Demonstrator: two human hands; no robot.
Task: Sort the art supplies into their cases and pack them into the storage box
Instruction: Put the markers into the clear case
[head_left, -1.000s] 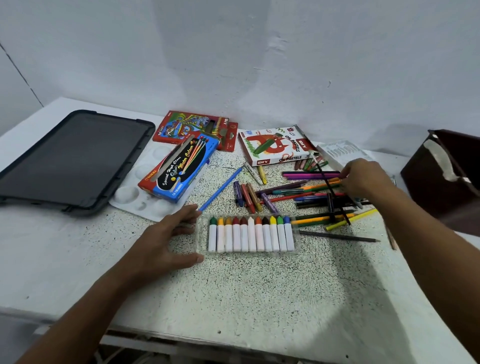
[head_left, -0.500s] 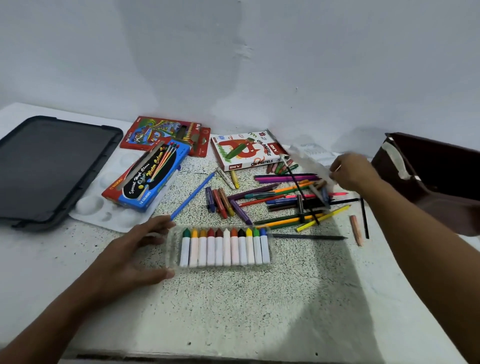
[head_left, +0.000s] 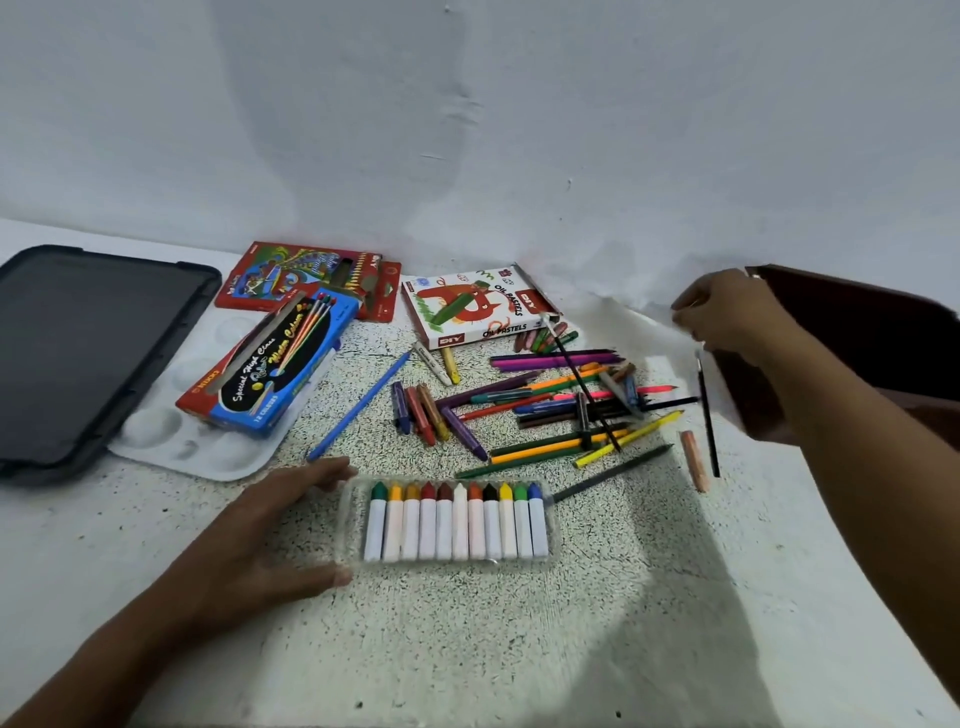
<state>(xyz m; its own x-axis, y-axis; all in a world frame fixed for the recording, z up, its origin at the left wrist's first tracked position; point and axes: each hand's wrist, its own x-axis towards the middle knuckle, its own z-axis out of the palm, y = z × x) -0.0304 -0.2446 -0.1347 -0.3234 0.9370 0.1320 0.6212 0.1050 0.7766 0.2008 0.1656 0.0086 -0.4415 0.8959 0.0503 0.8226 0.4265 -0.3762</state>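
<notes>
A: Where do the hands lie?
B: The left hand (head_left: 270, 535) rests flat on the speckled worktop (head_left: 467, 649), fingers (head_left: 332, 470) spread wide and straight, forefinger and thumb touching the left end of the clear crayon tray (head_left: 551, 519). The right hand (head_left: 727, 312) is raised at the far right, fingers curled; it seems to pinch a thin translucent sheet (head_left: 623, 322), though blur makes the grip uncertain

A: And the supplies?
B: The tray holds a row of eleven white-wrapped crayons (head_left: 457, 525), tips away from the viewer. Behind it, loose coloured pencils and pens (head_left: 571, 405) lie crossed in a heap, with short oil pastels (head_left: 426, 410) beside them and a blue pencil (head_left: 358, 408) apart to the left

A: The cases?
B: The oil pastels box (head_left: 472, 306), the blue water-colour box (head_left: 275, 358) on a white palette (head_left: 156, 431), and a red box (head_left: 291, 275) lie near the wall. A dark lid (head_left: 88, 348) lies far left; a dark brown storage box (head_left: 872, 332) stands behind the right hand
</notes>
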